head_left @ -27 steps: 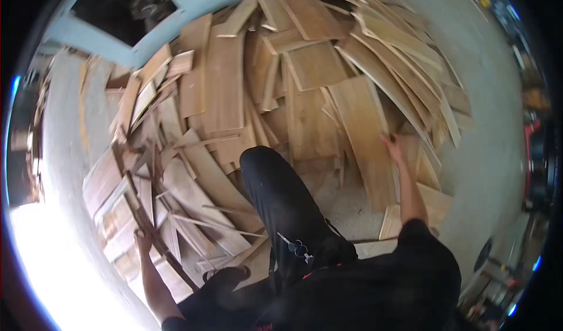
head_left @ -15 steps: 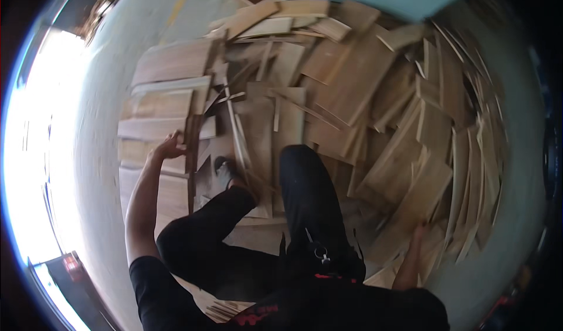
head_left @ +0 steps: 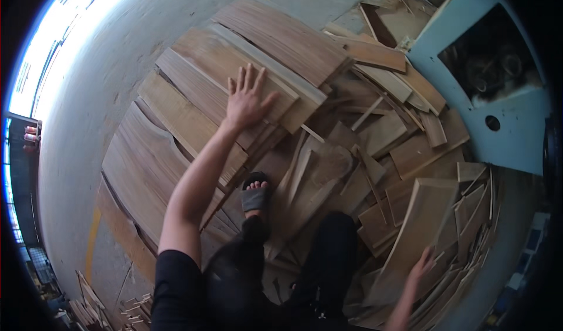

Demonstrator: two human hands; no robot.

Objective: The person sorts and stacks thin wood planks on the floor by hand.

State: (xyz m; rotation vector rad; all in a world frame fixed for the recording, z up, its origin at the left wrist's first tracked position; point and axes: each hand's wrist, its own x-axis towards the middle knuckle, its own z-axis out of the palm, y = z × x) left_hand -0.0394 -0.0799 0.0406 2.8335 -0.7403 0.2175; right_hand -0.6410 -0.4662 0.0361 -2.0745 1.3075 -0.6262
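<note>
My left hand [head_left: 249, 99] lies palm down with fingers spread on a stack of wide, flat wooden boards [head_left: 214, 55], at the upper left of centre. Nothing is in its grasp. At the lower right, my right hand [head_left: 421, 265] is beside the edge of a long, tilted wooden plank [head_left: 417, 228]. Its fingers look stretched and somewhat apart. Blur hides whether they touch the plank. Between the hands, a loose heap of wood offcuts [head_left: 328, 166] lies in many directions, with thin strips among them.
My sandalled foot [head_left: 254, 197] is amid the offcuts beside the board stack. At the upper right stands a light-blue machine housing [head_left: 475, 125] with a dark opening. Bundled thin strips [head_left: 132, 313] lie at the lower left, on a grey concrete floor [head_left: 88, 125].
The view has turned left, so the board stack and blue machine appear farther right. My left hand has moved from the stack's edge to flat on top, fingers now spread.
</note>
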